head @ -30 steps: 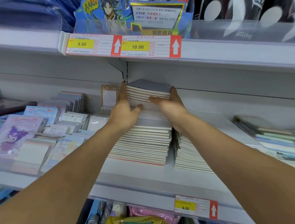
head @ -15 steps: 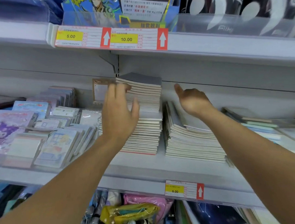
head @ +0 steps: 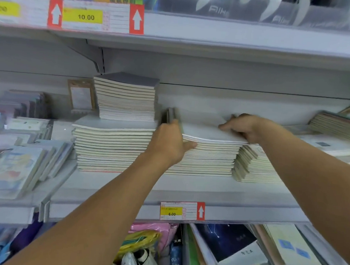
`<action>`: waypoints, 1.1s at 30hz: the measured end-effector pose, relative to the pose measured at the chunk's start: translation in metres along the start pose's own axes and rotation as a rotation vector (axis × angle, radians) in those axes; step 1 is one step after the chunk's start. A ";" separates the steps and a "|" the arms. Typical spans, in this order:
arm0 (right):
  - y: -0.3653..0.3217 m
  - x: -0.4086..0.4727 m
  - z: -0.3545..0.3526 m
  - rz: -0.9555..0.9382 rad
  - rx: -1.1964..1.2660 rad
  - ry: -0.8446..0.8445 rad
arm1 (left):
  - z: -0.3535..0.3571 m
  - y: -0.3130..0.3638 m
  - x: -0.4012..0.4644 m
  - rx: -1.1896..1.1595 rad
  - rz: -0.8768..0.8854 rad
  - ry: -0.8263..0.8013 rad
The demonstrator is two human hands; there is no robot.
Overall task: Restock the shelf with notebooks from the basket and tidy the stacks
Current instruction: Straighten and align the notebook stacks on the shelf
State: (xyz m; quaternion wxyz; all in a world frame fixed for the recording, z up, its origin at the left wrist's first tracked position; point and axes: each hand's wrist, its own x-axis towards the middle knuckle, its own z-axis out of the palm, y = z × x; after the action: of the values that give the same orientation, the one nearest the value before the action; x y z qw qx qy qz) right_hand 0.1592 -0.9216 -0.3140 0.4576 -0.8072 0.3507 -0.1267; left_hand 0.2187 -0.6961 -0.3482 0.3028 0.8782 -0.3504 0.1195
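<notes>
On the middle shelf [head: 167, 192] stands a tall left stack of grey-covered notebooks [head: 118, 134], with a narrower pile set on its top. To its right lies a lower middle stack [head: 209, 156], and a slanted smaller pile [head: 253, 165] leans against its right side. My left hand [head: 169, 144] grips the left end of the middle stack, thumb against its front edge. My right hand [head: 242, 127] holds the right end of that stack's top notebooks, fingers curled over the cover. The basket is not in view.
Small packaged notepads [head: 18, 165] fill the shelf's left part. More notebooks [head: 335, 125] lie at the far right. A 6.00 price tag [head: 181, 210] sits on the shelf's front rail. Bags and books [head: 235, 249] crowd the shelf below; the upper shelf [head: 234, 34] hangs close overhead.
Both hands left the tall left stack and moved right onto the middle stack. Its notebooks, which leaned left half a second ago, now lie flatter. The view shifted down and right.
</notes>
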 end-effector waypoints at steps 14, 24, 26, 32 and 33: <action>0.008 -0.008 0.013 0.030 0.537 -0.098 | 0.025 -0.013 0.004 -0.305 -0.064 0.079; -0.012 -0.004 0.044 -0.117 -0.525 0.144 | 0.017 -0.009 0.004 -0.112 0.036 0.041; -0.010 -0.011 0.048 -0.156 -0.647 0.158 | 0.014 -0.008 0.004 -0.064 0.052 0.028; -0.009 -0.033 0.061 -0.765 -0.566 0.407 | 0.009 -0.003 -0.002 -0.056 0.079 0.150; -0.006 -0.036 0.065 -0.838 -0.544 0.365 | 0.008 -0.003 -0.004 -0.045 0.082 0.170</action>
State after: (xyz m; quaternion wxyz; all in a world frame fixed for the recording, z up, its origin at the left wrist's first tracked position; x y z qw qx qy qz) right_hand 0.1703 -0.8523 -0.3405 0.0733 -0.9324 0.0922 -0.3416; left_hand 0.2181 -0.6970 -0.3580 0.3458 0.8428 -0.3618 0.1980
